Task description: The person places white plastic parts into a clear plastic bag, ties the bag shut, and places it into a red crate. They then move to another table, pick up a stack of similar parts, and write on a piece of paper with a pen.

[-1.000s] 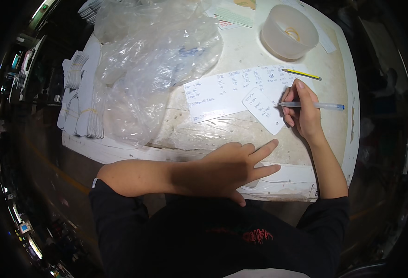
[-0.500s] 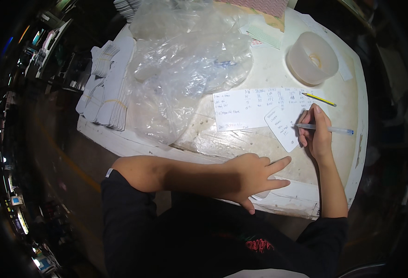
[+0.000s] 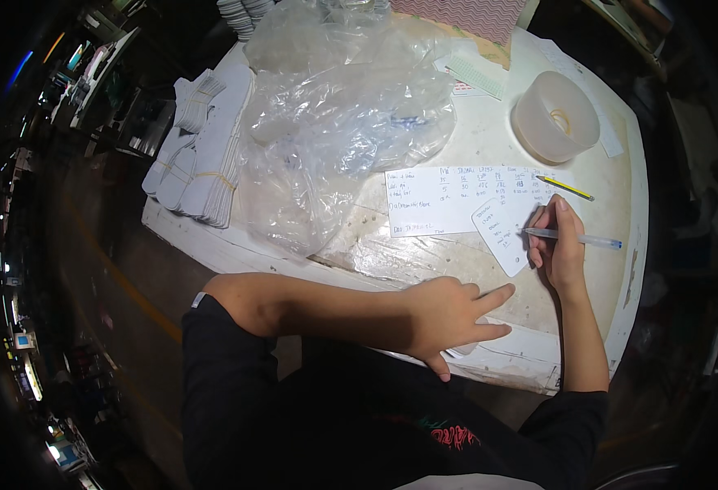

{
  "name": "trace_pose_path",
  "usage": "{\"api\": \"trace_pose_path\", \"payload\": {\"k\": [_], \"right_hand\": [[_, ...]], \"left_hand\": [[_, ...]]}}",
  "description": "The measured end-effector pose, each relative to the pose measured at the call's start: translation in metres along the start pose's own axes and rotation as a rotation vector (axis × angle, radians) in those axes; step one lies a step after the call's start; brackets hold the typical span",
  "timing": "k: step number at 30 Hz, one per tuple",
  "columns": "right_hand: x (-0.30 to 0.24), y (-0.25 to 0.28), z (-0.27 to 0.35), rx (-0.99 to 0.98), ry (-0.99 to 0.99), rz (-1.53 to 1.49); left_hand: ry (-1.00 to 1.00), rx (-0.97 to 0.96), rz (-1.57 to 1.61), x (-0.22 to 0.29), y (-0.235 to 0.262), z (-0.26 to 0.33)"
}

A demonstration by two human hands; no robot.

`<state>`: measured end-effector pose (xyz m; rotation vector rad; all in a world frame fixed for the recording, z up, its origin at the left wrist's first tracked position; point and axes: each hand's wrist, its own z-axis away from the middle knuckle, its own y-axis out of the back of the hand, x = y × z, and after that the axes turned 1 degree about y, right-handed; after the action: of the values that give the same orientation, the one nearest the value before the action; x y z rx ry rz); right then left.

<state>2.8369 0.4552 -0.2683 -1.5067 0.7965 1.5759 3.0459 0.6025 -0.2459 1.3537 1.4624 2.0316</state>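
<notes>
A clear-barrelled pen (image 3: 594,241) with a blue end is held in my right hand (image 3: 560,249), its tip over a small white card (image 3: 497,237) with rounded corners and handwriting on it. The card overlaps a wide sheet of paper (image 3: 424,200) covered in handwritten rows. Above my right hand, a yellow and black pencil (image 3: 565,188) lies across that sheet. My left hand (image 3: 453,318) rests near the table's front edge with its fingers spread and nothing held. Beneath it, white rounded pieces (image 3: 462,349) show only in part.
Crumpled clear plastic bags (image 3: 334,122) cover the table's middle left. Stacks of white cut pieces (image 3: 191,180), bound with bands, stand at the left edge. A translucent round bowl (image 3: 555,118) holding rubber bands is at the back right, beside loose papers (image 3: 477,75).
The whole view has shifted slightly, so the table's things sit a little lower and to the right. Both hands keep nearly the same pose, the pen still in the right one.
</notes>
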Motion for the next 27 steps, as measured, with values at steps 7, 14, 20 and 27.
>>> {"api": "trace_pose_path", "payload": {"k": [7,14,20,27], "right_hand": [[0.001,0.001,-0.001,0.035,-0.02,-0.025],[0.004,0.0,-0.002,0.036,0.026,-0.047],[0.007,0.006,-0.004,0.057,0.032,-0.064],[0.009,0.008,-0.005,0.085,0.018,-0.102]], "left_hand": [[-0.172,0.206,-0.135,0.007,-0.007,-0.005],[-0.221,0.285,-0.141,0.0,-0.007,-0.001],[-0.221,0.349,-0.173,0.001,-0.012,-0.004],[-0.252,0.45,-0.235,0.001,-0.01,-0.005]]}}
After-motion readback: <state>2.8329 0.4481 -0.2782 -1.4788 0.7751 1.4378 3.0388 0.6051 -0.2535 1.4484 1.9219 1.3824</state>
